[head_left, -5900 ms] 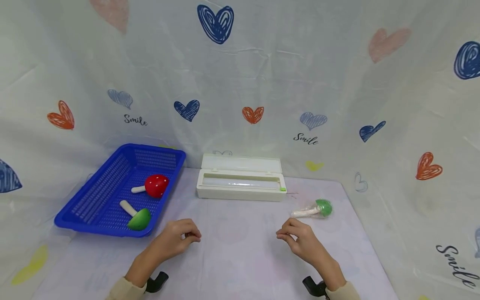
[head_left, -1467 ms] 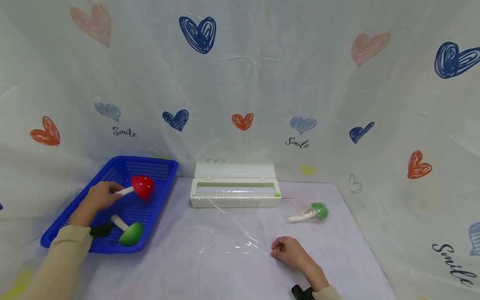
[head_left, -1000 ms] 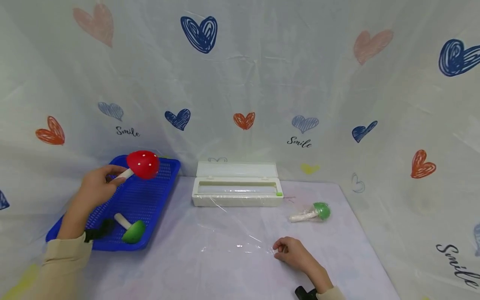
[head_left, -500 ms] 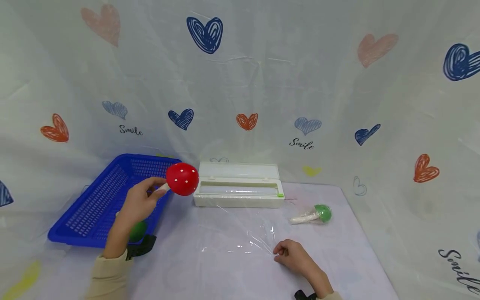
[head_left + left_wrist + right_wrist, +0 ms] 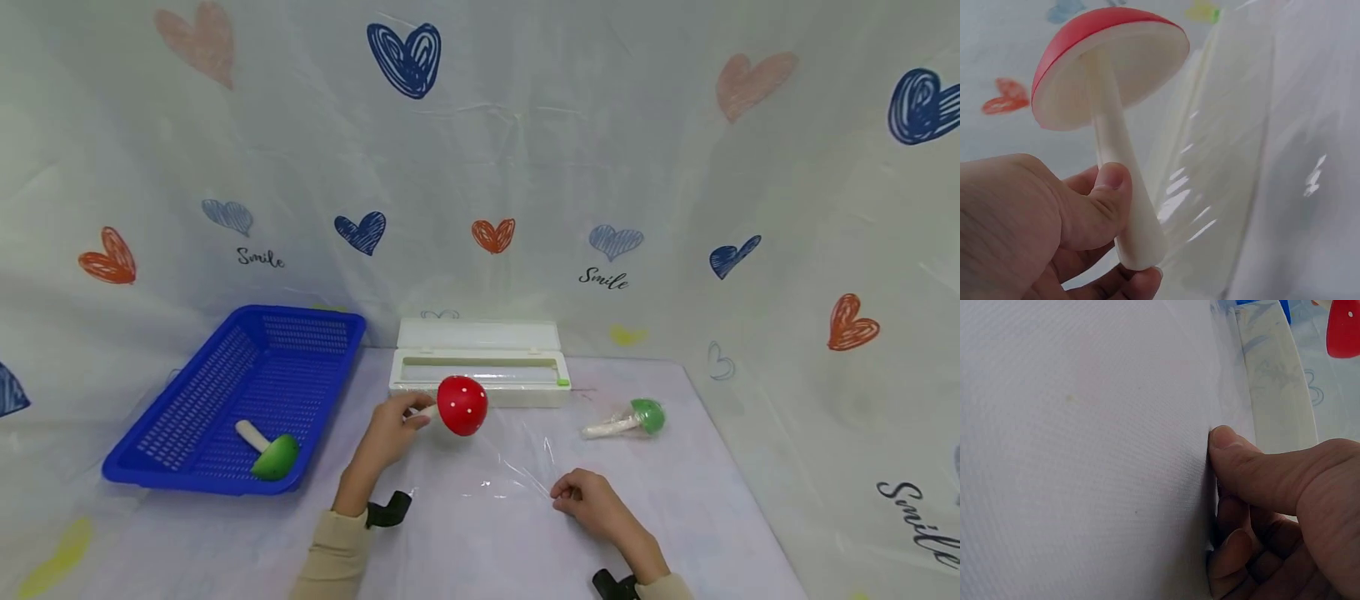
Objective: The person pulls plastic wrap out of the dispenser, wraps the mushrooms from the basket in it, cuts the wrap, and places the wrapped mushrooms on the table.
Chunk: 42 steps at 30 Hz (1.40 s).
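Observation:
My left hand (image 5: pixel 393 433) holds a toy mushroom (image 5: pixel 462 406) by its white stem, thumb on one side and fingers on the other. Its red cap with white dots points right, raised above the table in front of the cling film dispenser (image 5: pixel 480 398). Clear cling film (image 5: pixel 487 479) stretches from the dispenser over the tabletop, its outline hard to see. At the film's right corner my right hand (image 5: pixel 592 506) pinches it between thumb and fingers. The right wrist view shows that thumb (image 5: pixel 1238 459) low by the white cloth; the film there is barely visible.
A blue basket (image 5: pixel 161 479) at the left contains a green-capped toy mushroom (image 5: pixel 276 457). Another green-capped mushroom (image 5: pixel 647 416), wrapped in film, lies at the right of the table. Behind everything hangs a heart-printed curtain (image 5: pixel 540 167).
Since the earlier frames, my left hand has picked the red mushroom out of the basket and carried it right, over the film. The film was pulled out from the dispenser; my right hand stays at its corner.

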Available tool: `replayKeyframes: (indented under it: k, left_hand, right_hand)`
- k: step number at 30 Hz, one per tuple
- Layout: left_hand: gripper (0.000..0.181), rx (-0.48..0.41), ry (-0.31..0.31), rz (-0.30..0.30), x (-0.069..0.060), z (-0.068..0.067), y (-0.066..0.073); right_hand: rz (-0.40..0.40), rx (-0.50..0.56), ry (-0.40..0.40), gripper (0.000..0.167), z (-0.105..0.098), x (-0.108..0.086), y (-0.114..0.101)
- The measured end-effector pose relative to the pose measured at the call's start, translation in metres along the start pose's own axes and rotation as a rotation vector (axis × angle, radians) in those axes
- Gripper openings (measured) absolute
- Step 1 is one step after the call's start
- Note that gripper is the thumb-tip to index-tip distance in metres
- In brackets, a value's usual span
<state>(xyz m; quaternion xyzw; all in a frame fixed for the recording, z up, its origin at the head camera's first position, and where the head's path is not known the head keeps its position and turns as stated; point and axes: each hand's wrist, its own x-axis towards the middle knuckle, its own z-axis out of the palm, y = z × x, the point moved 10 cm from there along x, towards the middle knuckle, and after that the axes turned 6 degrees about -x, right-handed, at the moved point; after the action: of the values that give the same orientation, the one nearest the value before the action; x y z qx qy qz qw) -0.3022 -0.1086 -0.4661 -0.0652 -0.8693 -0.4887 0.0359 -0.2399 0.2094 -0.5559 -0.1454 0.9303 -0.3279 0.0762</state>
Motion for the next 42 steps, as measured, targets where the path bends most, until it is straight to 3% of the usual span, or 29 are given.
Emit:
replayKeyframes:
  k: [8,14,23,31,37,42]
  left_hand:
    - [0.022,-0.053,-0.136,0.003,0.001,0.072,-0.001]
    - [0.019,-0.043,-0.186,-0.019,0.001,0.1,-0.01]
    - [0.02,0.089,-0.166,-0.121,-0.001,0.111,-0.028]
    - [0.02,0.093,-0.148,-0.138,0.0,0.111,-0.027]
    - [0.02,0.101,-0.151,-0.158,0.0,0.111,-0.028]
    - [0.02,0.106,-0.149,-0.139,0.0,0.113,-0.028]
  right_hand:
    - [0.02,-0.019,-0.039,0.009,0.0,0.002,0.0]
    - [0.065,-0.027,-0.065,0.014,-0.001,0.003,0.002]
    - [0.079,-0.091,-0.028,0.009,0.0,0.007,0.002]
    - [0.068,-0.102,0.044,0.012,-0.011,0.008,-0.004]
    - [0.087,-0.109,-0.007,0.012,-0.006,0.012,-0.002]
    - [0.099,-0.147,0.011,0.013,-0.006,0.015,-0.004]
